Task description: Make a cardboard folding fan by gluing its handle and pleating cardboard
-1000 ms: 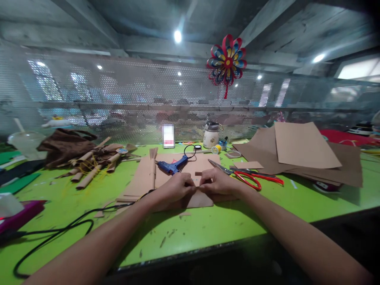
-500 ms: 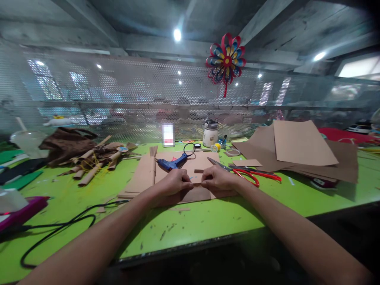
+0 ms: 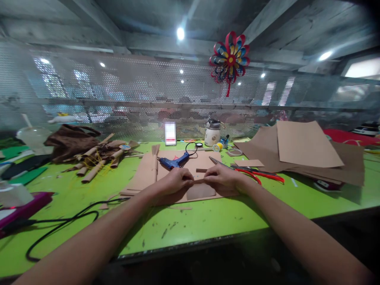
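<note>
My left hand (image 3: 179, 180) and my right hand (image 3: 219, 176) are close together over brown kraft paper sheets (image 3: 142, 174). Fingertips of both pinch a narrow brown paper piece (image 3: 199, 181), one hand at each end. Beneath it, a greyish-brown patch shows on the sheets; whether it is paper or shadow is unclear. A blue glue gun (image 3: 175, 161) lies just beyond my left hand. Left of it is a rolled paper piece with a fringed top (image 3: 155, 164). Red-handled scissors (image 3: 253, 174) lie beside my right hand, partly behind the wrist.
Paper rolls (image 3: 93, 171) and a brown cloth (image 3: 71, 141) lie on the left of the green table (image 3: 160, 225). A black cable (image 3: 71, 218) loops at front left. Behind stand a phone (image 3: 170, 133) and a bottle (image 3: 212, 134). Large paper sheets (image 3: 308, 144) are stacked right.
The paper between my fingers has turned and now shows as a thin strip. Both hands keep their pinch; the whole view has shifted slightly.
</note>
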The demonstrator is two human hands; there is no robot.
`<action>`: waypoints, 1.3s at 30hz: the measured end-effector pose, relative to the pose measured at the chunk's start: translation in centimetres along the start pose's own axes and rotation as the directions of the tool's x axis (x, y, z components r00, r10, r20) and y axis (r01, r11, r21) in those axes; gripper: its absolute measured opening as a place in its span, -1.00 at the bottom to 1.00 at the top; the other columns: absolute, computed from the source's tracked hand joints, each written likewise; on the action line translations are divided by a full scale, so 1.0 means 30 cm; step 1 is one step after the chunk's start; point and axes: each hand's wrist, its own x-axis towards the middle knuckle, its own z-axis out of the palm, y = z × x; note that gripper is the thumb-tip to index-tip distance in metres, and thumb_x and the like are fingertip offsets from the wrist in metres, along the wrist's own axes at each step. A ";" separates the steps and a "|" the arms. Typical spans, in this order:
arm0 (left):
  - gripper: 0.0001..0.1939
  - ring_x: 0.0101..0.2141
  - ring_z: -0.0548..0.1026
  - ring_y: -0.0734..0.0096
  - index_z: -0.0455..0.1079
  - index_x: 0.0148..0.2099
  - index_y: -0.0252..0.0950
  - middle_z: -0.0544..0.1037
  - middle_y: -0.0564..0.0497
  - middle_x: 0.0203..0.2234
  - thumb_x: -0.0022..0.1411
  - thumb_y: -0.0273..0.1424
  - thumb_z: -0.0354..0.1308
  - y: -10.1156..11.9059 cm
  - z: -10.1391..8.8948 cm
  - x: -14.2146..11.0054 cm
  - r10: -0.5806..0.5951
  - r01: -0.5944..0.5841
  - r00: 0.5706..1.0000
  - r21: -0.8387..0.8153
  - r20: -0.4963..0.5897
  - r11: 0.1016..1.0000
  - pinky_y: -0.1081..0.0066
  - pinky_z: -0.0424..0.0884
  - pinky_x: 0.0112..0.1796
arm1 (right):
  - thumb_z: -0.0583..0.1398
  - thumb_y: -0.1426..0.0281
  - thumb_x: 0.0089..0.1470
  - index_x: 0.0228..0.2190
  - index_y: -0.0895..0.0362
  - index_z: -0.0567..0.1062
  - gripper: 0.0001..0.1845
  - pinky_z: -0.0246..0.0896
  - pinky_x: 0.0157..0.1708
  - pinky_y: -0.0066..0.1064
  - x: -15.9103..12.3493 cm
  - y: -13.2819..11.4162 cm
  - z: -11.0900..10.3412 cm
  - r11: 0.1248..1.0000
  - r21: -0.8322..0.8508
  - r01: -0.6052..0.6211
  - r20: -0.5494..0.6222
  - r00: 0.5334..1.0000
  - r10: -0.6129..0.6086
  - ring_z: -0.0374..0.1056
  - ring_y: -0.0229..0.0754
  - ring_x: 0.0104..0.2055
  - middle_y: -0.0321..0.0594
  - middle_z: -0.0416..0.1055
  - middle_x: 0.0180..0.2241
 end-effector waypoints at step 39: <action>-0.69 -0.46 0.38 0.42 0.38 -0.43 -0.34 0.47 0.00 -0.53 0.18 -0.20 0.06 0.046 -0.004 0.001 -0.067 0.073 0.997 -0.164 0.037 0.984 0.45 0.25 -0.42 | 0.32 0.26 -0.15 -0.51 0.26 0.54 -0.72 0.09 -0.56 -0.52 -0.010 0.015 -0.044 0.925 0.368 -0.098 -0.121 0.981 0.152 0.21 -0.35 -0.56 -0.29 0.36 -0.61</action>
